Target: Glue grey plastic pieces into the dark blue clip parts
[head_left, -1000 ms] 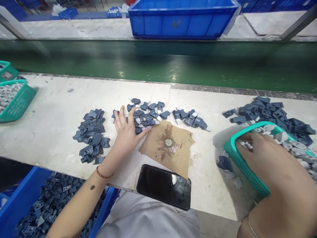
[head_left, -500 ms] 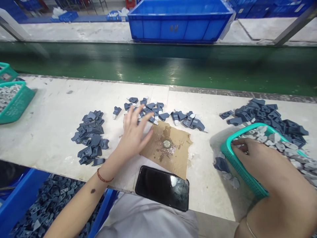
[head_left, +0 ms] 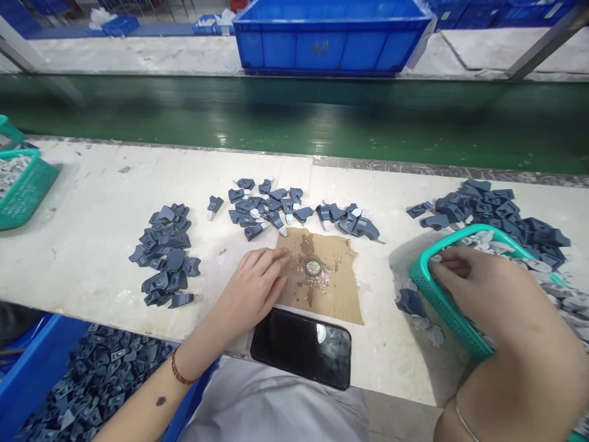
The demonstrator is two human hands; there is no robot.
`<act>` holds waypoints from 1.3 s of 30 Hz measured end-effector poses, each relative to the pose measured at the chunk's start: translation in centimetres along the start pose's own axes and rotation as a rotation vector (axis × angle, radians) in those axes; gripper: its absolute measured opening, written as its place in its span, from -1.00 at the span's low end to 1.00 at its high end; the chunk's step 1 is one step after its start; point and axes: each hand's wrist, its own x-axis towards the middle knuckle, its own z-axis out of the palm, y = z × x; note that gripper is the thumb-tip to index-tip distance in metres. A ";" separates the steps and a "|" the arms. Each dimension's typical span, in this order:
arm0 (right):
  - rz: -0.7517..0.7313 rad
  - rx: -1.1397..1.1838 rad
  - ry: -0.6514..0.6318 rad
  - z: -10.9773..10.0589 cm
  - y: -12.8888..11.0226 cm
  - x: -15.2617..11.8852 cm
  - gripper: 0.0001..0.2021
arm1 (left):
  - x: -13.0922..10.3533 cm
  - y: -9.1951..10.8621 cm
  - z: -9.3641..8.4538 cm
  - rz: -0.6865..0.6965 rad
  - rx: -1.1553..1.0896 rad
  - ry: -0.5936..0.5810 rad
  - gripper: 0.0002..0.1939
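My left hand lies palm down at the left edge of a brown cardboard piece, fingers stretched out with nothing visible in them. On the stained cardboard sits a small round metal cap, apparently with liquid in it. My right hand reaches into a green basket of light grey plastic pieces. Its thumb and fingertips pinch a small light grey piece, mostly hidden. Behind the cardboard lie several dark blue-grey plastic parts with whitish pieces attached.
A black phone lies at the table's front edge. Dark parts are heaped at left and right. Another green basket stands far left. A blue bin sits below. Beyond the table run a green belt and a blue crate.
My left hand has come back from above the dark parts and lowered to the cardboard's left edge, its fingers closer together. My right hand stays in the basket, its fingertips shifted slightly.
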 end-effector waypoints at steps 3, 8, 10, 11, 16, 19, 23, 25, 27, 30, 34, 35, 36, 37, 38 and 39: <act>0.146 0.065 0.021 -0.6 -0.6 -0.1 -0.83 | -0.1 0.1 -0.5 -0.023 -0.017 0.002 -0.66; 0.170 0.064 0.032 -0.9 -1.0 -0.5 -0.77 | 1.0 -0.9 -1.2 -0.008 0.052 0.015 -0.62; 0.165 0.085 0.017 -0.8 -1.1 -0.6 -0.74 | 1.8 -1.4 -1.1 -0.013 0.086 0.027 -0.61; 0.150 0.103 0.013 -0.8 -1.2 -0.6 -0.74 | 2.1 -1.6 -1.0 -0.018 0.102 0.032 -0.60; 0.145 0.188 -0.008 -1.0 -1.5 -0.5 -0.70 | 3.0 -1.7 -0.5 -0.062 0.145 0.020 -0.63; 0.160 0.253 0.015 -1.2 -1.6 -0.6 -0.68 | 3.0 -1.3 -0.7 -0.084 0.155 0.030 -0.64; 0.049 0.518 0.148 -1.0 -2.3 -1.3 -0.75 | 2.4 -2.0 -2.7 -0.106 0.121 0.125 -0.69; -0.073 0.702 0.195 -0.6 -3.0 -1.8 -0.80 | 1.7 -3.3 -4.5 -0.230 0.154 0.243 -0.73; -0.174 0.884 0.145 -0.2 -3.9 -2.3 -0.82 | 1.0 -5.3 -6.5 -0.388 0.246 0.359 -0.73; -0.286 1.103 -0.089 0.6 -5.2 -2.9 -0.82 | -0.1 -8.7 -9.0 -0.638 0.304 0.309 -0.61; -0.369 1.238 -0.345 1.7 -6.2 -3.0 -0.81 | -0.7 -12.2 -10.2 -0.748 0.229 0.162 -0.54; -0.369 1.253 -0.379 1.9 -6.3 -3.0 -0.80 | -0.6 -12.7 -10.3 -0.754 0.216 0.149 -0.59; -0.366 1.262 -0.404 2.2 -6.4 -3.0 -0.80 | -0.6 -13.1 -10.3 -0.755 0.205 0.145 -0.64; -0.363 1.272 -0.422 2.4 -6.5 -3.0 -0.79 | -0.5 -13.4 -10.4 -0.755 0.197 0.154 -0.69; -0.362 1.281 -0.436 2.6 -6.6 -2.9 -0.80 | -0.4 -13.6 -10.6 -0.756 0.190 0.166 -0.73; -0.362 1.290 -0.444 2.7 -6.7 -2.9 -0.80 | -0.3 -13.6 -10.8 -0.759 0.186 0.180 -0.74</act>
